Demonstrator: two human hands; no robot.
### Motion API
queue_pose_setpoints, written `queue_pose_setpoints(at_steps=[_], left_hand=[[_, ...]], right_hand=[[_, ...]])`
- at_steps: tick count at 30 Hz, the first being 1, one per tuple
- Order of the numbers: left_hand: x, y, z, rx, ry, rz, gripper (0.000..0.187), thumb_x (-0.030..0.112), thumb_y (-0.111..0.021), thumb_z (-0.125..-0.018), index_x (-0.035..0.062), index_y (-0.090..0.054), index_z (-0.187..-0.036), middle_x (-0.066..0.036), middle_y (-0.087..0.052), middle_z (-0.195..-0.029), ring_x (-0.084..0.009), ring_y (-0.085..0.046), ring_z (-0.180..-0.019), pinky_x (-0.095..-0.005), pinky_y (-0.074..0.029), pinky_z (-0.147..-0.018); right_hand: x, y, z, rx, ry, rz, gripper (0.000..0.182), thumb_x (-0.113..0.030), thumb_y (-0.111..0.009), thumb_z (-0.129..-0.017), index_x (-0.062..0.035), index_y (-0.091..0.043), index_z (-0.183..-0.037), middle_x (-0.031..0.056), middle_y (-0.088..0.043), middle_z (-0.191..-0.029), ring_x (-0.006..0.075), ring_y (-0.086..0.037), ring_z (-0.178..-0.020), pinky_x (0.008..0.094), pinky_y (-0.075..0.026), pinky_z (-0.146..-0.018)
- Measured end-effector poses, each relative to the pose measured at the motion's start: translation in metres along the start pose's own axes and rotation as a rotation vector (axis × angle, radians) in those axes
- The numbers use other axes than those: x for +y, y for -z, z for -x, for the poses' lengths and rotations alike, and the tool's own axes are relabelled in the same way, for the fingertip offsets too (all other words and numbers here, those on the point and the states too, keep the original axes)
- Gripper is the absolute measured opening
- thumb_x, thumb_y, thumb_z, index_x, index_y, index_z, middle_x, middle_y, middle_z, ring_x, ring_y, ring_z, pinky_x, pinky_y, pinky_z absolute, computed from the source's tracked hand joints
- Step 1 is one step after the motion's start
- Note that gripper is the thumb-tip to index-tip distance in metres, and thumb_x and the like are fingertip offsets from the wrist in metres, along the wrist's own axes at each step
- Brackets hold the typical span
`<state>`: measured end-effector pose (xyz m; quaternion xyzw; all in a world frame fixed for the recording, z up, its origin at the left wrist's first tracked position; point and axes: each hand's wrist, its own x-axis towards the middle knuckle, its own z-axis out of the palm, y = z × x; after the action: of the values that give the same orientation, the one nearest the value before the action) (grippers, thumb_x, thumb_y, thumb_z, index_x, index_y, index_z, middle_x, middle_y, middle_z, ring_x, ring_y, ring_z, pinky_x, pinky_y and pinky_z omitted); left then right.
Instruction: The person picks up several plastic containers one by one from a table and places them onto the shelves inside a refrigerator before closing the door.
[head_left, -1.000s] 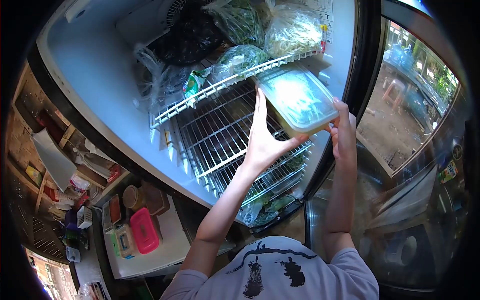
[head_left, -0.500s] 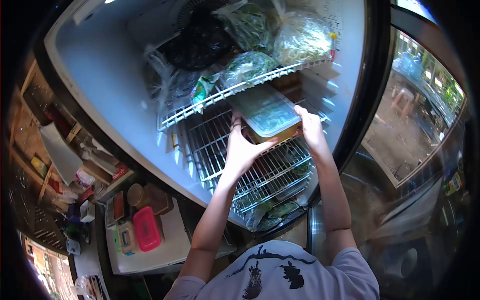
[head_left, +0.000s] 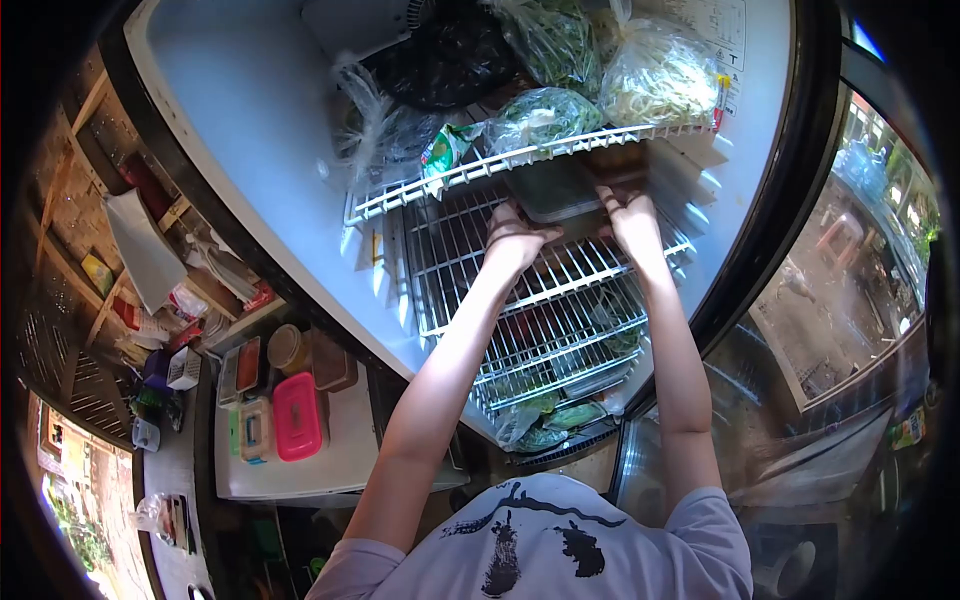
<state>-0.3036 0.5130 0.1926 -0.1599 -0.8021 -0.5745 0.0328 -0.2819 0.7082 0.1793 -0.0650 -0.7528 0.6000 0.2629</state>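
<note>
Between my two hands is a rectangular plastic food container (head_left: 558, 197) with a translucent lid, on the second wire shelf (head_left: 462, 262) of a refrigerator. My left hand (head_left: 514, 240) grips its left front corner, thumb along the front. At the right front side, my right hand (head_left: 632, 222) has its fingers closed around the edge. The rear of the container is hidden under the upper shelf (head_left: 530, 152). Beside it on the right, deeper in, sits a brownish container (head_left: 618, 162), partly in shadow.
Bagged greens (head_left: 545, 115), a bag of pale sprouts (head_left: 660, 80) and a black bag (head_left: 450, 60) fill the upper shelf. Lower shelves hold bagged vegetables (head_left: 565, 415). At left, a pink-lidded box (head_left: 298, 418) and other containers stand on a white surface (head_left: 345, 455).
Both hands have pushed the container deeper into the refrigerator, farther under the upper shelf. Its lid is now in shade. The camera view has shifted, too.
</note>
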Motion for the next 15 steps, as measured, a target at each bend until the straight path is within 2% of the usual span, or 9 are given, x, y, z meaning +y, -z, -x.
queue_pose_setpoints(at_steps=[2,4,5,6,9,10,12,13,15], left_hand=[[-0.020,-0.006,-0.015,-0.020,-0.072,0.083,0.058,0.006,-0.085,-0.064,-0.0030,-0.059,-0.116,-0.015,-0.069,-0.108,-0.0239,-0.066,-0.102,-0.0326,-0.050,-0.092],[-0.029,-0.008,-0.027,-0.009,-0.070,0.030,0.061,-0.002,-0.084,-0.062,-0.0041,-0.058,-0.118,-0.014,-0.066,-0.112,-0.0225,-0.063,-0.104,-0.0313,-0.051,-0.091],[-0.046,-0.012,-0.044,-0.003,-0.006,0.056,0.063,-0.002,-0.085,-0.061,-0.0032,-0.057,-0.118,-0.012,-0.067,-0.110,-0.0220,-0.063,-0.104,-0.0316,-0.051,-0.092],[-0.056,-0.013,-0.056,0.002,-0.001,0.058,0.063,-0.002,-0.085,-0.061,-0.0032,-0.057,-0.118,-0.012,-0.067,-0.110,-0.0220,-0.063,-0.104,-0.0316,-0.051,-0.092],[-0.069,-0.011,-0.073,0.082,-0.160,-0.074,0.072,0.015,-0.090,-0.054,-0.0011,-0.060,-0.117,-0.018,-0.067,-0.110,-0.0297,-0.063,-0.108,-0.0373,-0.049,-0.096],[-0.030,0.000,-0.051,0.102,-0.173,-0.301,0.072,0.017,-0.089,-0.055,0.0000,-0.060,-0.119,-0.018,-0.067,-0.111,-0.0305,-0.063,-0.108,-0.0368,-0.049,-0.098],[0.005,0.007,-0.030,0.038,-0.066,-0.128,0.089,0.027,-0.090,-0.053,-0.0015,-0.052,-0.129,-0.021,-0.061,-0.122,-0.0357,-0.056,-0.118,-0.0386,-0.045,-0.101],[-0.003,0.004,-0.035,0.046,-0.057,-0.127,0.089,0.027,-0.090,-0.053,-0.0015,-0.052,-0.129,-0.021,-0.061,-0.122,-0.0357,-0.056,-0.118,-0.0386,-0.045,-0.101],[-0.017,-0.004,-0.054,0.178,-0.345,-0.708,0.086,0.023,-0.090,-0.054,-0.0005,-0.053,-0.128,-0.020,-0.061,-0.123,-0.0332,-0.056,-0.119,-0.0375,-0.045,-0.101]], right_hand=[[0.005,-0.003,-0.007,-0.029,-0.029,-0.026,0.042,-0.029,-0.070,-0.087,0.0107,-0.065,-0.100,0.0165,-0.069,-0.078,0.0224,-0.067,-0.064,0.0295,-0.055,-0.054],[0.012,-0.009,-0.009,-0.030,0.078,-0.158,0.047,-0.029,-0.073,-0.085,0.0109,-0.063,-0.107,0.0175,-0.070,-0.083,0.0192,-0.068,-0.067,0.0273,-0.054,-0.058],[0.012,-0.007,-0.008,-0.066,0.102,-0.028,0.041,-0.023,-0.072,-0.086,0.0092,-0.063,-0.111,0.0161,-0.071,-0.091,0.0177,-0.068,-0.076,0.0277,-0.055,-0.071],[0.008,-0.006,-0.007,-0.074,0.100,-0.026,0.041,-0.023,-0.072,-0.086,0.0092,-0.063,-0.111,0.0161,-0.071,-0.091,0.0177,-0.068,-0.076,0.0277,-0.055,-0.071],[0.000,-0.006,0.002,0.020,0.301,0.145,0.044,-0.017,-0.077,-0.078,0.0078,-0.063,-0.113,0.0207,-0.070,-0.085,0.0198,-0.070,-0.075,0.0337,-0.054,-0.070],[-0.008,-0.005,0.004,0.004,0.299,0.145,0.044,-0.017,-0.077,-0.078,0.0078,-0.063,-0.113,0.0207,-0.070,-0.085,0.0198,-0.070,-0.075,0.0337,-0.054,-0.070],[-0.020,-0.004,0.007,-0.036,0.283,0.572,0.039,-0.013,-0.076,-0.078,0.0045,-0.065,-0.111,0.0216,-0.069,-0.086,0.0260,-0.070,-0.077,0.0347,-0.055,-0.074],[0.002,-0.009,-0.006,0.080,0.527,0.560,0.036,-0.011,-0.075,-0.077,0.0023,-0.066,-0.109,0.0218,-0.069,-0.090,0.0303,-0.069,-0.081,0.0364,-0.055,-0.076],[0.035,-0.012,-0.033,0.054,0.544,0.482,0.034,-0.010,-0.075,-0.077,0.0022,-0.067,-0.108,0.0222,-0.069,-0.090,0.0312,-0.068,-0.084,0.0373,-0.055,-0.076]])
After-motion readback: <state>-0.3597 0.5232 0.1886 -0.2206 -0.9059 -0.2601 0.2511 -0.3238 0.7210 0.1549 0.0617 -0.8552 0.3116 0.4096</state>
